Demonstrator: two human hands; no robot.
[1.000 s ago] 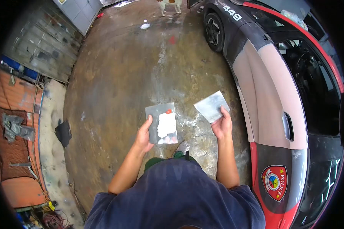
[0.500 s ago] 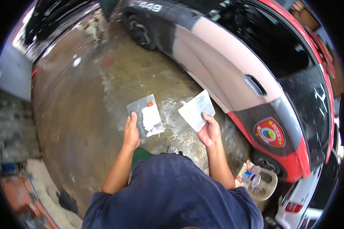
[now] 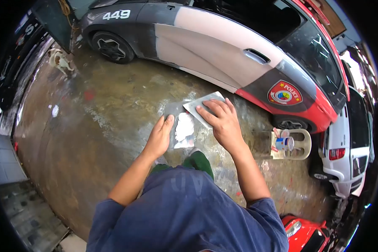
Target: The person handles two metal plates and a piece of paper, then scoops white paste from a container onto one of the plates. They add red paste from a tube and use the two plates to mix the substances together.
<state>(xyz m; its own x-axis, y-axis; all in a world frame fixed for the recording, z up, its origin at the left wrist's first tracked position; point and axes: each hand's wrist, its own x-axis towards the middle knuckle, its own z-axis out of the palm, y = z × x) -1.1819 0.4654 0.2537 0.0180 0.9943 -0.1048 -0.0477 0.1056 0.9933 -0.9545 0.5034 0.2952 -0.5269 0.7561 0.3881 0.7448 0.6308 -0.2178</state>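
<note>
The stained, wet-looking concrete floor (image 3: 113, 126) carries a police car (image 3: 222, 50) numbered 449, a white car (image 3: 344, 155) behind it, and a pale plastic stool (image 3: 296, 145) holding cans (image 3: 283, 140). A dog (image 3: 59, 60) stands near the front wheel (image 3: 111, 47).

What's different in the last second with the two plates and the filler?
The right hand brought its spreader left and down onto the upper edge of the mixing plate; earlier the two were apart. The view also swung toward the police car. The left hand still holds the plate, and the white filler still lies on it.
</note>
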